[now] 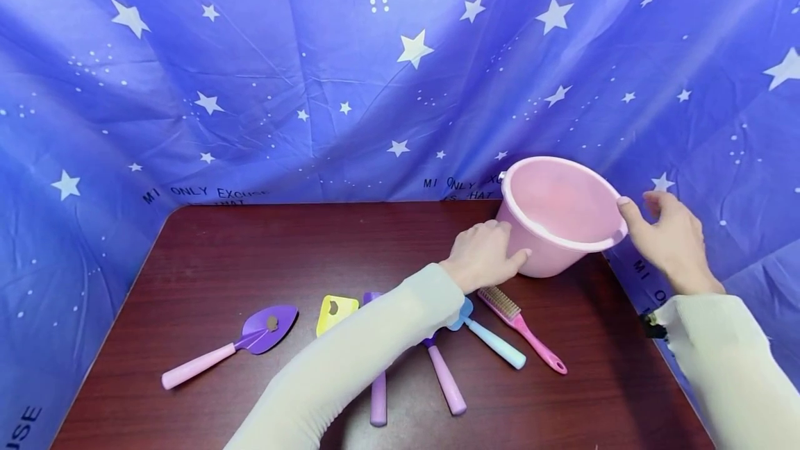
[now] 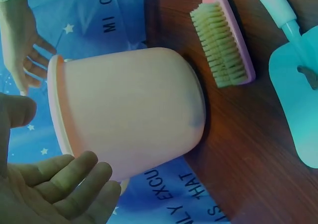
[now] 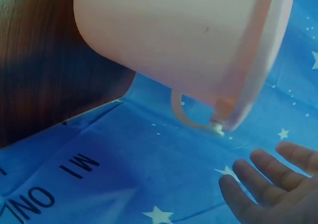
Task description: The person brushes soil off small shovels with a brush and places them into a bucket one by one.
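Observation:
A pink bucket (image 1: 565, 200) stands upright at the table's back right corner, its mouth facing up. My left hand (image 1: 484, 252) is at the bucket's left side, and the left wrist view shows its fingers (image 2: 82, 177) loosely bent by the rim, with the thumb apart. On the other side my right hand (image 1: 671, 238) has its thumb close to the rim. Its fingers (image 3: 268, 179) are spread and hold nothing in the right wrist view. Under the rim there hangs the bucket's curved handle (image 3: 184, 114).
In front of the bucket lie a pink-handled brush (image 1: 521, 328) and a light blue shovel (image 1: 496, 344). A yellow shovel head (image 1: 338, 311) and purple handles (image 1: 446, 380) show around my left sleeve. At left is a purple trowel (image 1: 270, 330). Starry blue cloth (image 1: 312, 89) hangs behind the table (image 1: 300, 242).

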Tool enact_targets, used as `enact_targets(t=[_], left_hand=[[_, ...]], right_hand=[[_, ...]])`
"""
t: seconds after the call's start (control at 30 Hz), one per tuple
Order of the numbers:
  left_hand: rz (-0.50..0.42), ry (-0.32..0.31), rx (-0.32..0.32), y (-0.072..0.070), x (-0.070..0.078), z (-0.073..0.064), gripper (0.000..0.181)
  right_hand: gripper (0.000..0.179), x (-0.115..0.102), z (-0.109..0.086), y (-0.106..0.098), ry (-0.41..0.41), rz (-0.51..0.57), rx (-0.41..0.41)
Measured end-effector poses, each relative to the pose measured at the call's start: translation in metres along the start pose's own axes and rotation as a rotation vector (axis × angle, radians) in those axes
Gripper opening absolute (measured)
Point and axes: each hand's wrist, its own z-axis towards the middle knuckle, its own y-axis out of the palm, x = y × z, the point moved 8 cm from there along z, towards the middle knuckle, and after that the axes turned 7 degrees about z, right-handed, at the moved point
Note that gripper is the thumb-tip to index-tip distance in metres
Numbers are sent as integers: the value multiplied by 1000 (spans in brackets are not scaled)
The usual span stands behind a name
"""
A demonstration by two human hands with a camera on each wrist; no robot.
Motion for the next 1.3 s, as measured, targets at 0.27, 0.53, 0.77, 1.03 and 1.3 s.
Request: enact_targets(t=[0.27,0.53,0.77,1.03,1.3], left_hand=[[-135,-133,-30,8,-5,12,47],[-392,-281,-60,17,-14,17,41],[-622,-408,-23,19,-18,23,44],[-1017,-590,-32,37,-16,25,17],[-1320,-641,-4,45,-11,29,15]], right_hand=[[76,16,10,12,69,47,-43],[72,27,14,20,110,69,-52],[58,38,16,26,152,108,-38],[52,45,15,31,228,247,-37],[54,45,14,33,279,270,-59]])
